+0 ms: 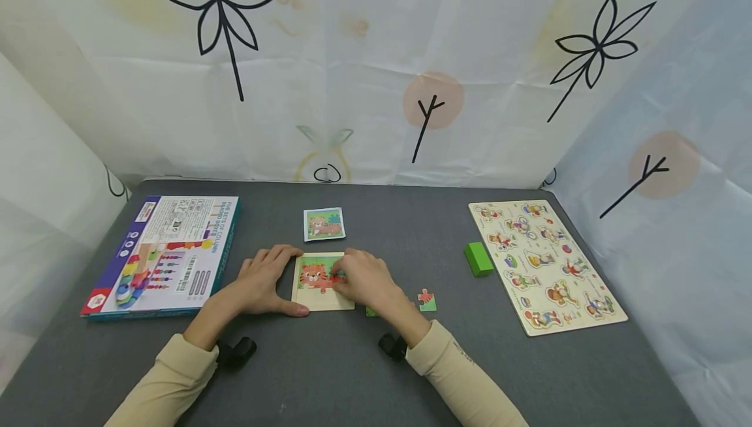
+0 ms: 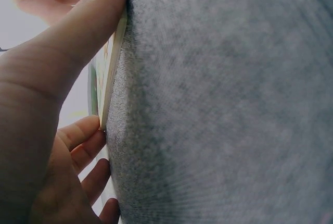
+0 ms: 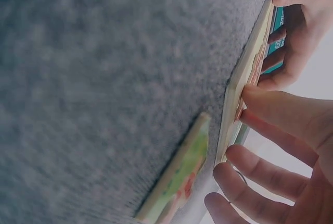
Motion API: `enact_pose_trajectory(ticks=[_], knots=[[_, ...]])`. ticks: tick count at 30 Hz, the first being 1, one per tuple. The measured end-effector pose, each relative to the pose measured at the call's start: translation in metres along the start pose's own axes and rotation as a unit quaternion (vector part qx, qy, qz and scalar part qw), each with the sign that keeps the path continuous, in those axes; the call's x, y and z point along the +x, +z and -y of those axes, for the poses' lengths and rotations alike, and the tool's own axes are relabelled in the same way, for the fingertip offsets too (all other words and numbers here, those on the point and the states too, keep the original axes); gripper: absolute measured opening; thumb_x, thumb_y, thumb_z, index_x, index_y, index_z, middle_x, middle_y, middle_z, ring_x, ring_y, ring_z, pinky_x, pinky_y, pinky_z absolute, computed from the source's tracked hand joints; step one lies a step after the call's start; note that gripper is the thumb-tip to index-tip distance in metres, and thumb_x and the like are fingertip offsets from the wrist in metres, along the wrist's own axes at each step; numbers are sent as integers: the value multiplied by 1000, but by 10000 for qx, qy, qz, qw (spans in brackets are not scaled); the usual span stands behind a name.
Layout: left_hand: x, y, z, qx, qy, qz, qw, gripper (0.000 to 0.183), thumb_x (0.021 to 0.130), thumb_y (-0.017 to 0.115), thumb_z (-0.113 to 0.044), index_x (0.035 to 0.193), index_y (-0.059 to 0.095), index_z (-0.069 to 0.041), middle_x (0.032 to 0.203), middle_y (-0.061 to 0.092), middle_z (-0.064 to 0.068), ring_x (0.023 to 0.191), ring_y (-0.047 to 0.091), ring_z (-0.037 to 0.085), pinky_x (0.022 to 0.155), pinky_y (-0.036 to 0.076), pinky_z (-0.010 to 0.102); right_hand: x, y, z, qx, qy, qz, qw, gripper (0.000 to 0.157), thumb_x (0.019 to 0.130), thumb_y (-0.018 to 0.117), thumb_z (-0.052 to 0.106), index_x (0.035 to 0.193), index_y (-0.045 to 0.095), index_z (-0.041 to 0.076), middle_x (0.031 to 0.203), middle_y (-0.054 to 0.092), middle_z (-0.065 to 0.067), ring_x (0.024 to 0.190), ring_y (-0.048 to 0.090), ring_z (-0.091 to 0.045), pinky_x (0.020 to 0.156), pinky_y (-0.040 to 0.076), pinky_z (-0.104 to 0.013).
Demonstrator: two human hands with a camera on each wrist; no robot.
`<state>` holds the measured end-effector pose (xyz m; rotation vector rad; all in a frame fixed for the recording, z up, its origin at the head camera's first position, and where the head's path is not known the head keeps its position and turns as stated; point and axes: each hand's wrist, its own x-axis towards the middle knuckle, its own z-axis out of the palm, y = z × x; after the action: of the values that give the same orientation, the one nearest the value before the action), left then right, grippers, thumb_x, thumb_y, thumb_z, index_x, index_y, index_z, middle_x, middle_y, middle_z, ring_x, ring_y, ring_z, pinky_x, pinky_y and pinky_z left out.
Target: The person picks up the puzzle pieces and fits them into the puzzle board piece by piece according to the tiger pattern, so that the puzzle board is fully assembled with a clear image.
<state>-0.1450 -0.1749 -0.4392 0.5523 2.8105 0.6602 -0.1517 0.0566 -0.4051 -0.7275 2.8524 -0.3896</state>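
Note:
A small wooden puzzle board (image 1: 324,304) with an orange tiger face on green lies flat between the hands. My left hand (image 1: 262,281) holds its left side, thumb at the near edge and index finger at the far corner. Over the board's right part, my right hand (image 1: 367,277) has thumb and index finger together on a puzzle piece, mostly hidden by the fingertips. The other right fingers (image 3: 255,169) spread beside the board's edge. A loose green and red puzzle piece (image 1: 427,301) lies to the right. Another green piece (image 1: 371,312) peeks out under the right hand.
Behind the board lies a square picture card (image 1: 324,224). A large flat box (image 1: 170,257) is on the left. At the right are a green block (image 1: 478,259) and a wooden board with animal pictures (image 1: 546,267). Printed white cloth surrounds the grey table (image 1: 329,375).

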Motion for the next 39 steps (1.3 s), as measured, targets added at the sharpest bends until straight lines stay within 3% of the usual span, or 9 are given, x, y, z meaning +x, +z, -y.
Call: enact_pose_trajectory(ticks=[9,16,23,29,39], knots=[[1,0,0,7,-7,18,10000,111,65,84,-72,149,42,-13,152,43,16,129,42,41,94,36,60,-6,-8,-7,183,-12,-36,9998,27,91,78,28,116,78,18,113,71,-5,95,65,-18,72,57,-38],[2,1,0,-33,-25,53,10000,111,65,84,-72,149,42,-13,152,43,17,131,41,42,96,36,61,-17,-21,-18,308,-11,-174,9994,30,90,80,28,117,77,15,113,71,-8,92,66,-21,66,55,-37],[1,1,1,-20,-81,8,10000,112,63,84,-73,149,42,-14,152,43,16,131,41,41,97,36,62,-31,-28,-29,317,77,-138,9994,33,90,80,25,120,76,13,105,68,-10,75,54,-16,53,38,-28],[1,3,2,12,-54,-19,10000,112,63,84,-73,149,42,-13,152,43,16,130,42,41,95,36,61,-41,-26,-38,316,114,-109,9994,34,87,82,25,119,77,13,105,69,-9,79,56,-16,58,44,-29],[1,2,2,19,-91,-7,10000,113,63,84,-74,149,42,-14,152,43,16,131,42,41,97,36,62,-57,-18,-41,350,49,84,9993,32,87,82,26,116,77,13,103,70,-5,78,53,-12,60,42,-28]])
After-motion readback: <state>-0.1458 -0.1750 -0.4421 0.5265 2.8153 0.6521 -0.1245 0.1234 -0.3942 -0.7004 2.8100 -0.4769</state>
